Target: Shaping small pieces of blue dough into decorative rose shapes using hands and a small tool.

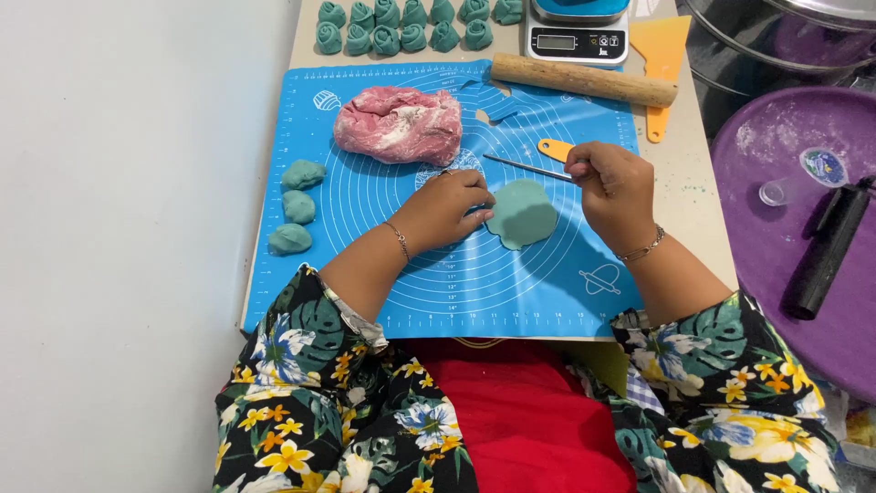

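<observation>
The left hand [449,208] rests palm-down on the blue silicone mat [383,274], fingers loosely curled, fingertips touching the 9 o'clock edge of the disc [522,213], a flat, smooth, roughly round sheet of teal dough lying near mat centre. The right hand [613,187] sits at the disc's 3 o'clock, closed in a fist around a thin metal blade [529,168] that points toward 9 o'clock, above the disc. An orange handle [554,148] shows just beyond the fist at 11 o'clock. At 10 o'clock from the disc lies a lumpy pink-and-white marbled dough mass [399,124]. Three rounded teal lumps [297,206] line the mat's 9 o'clock edge. At 12 o'clock, a wooden rolling pin [584,80] lies across the mat's far edge; beyond it stand a digital scale [577,36] and two rows of folded teal pieces [401,26]. An orange scraper [659,55] lies at 1 o'clock. The mat carries white concentric circles and small corner pictograms. At 3 o'clock, a purple round tray [776,246] holds a black cylinder [829,248].
</observation>
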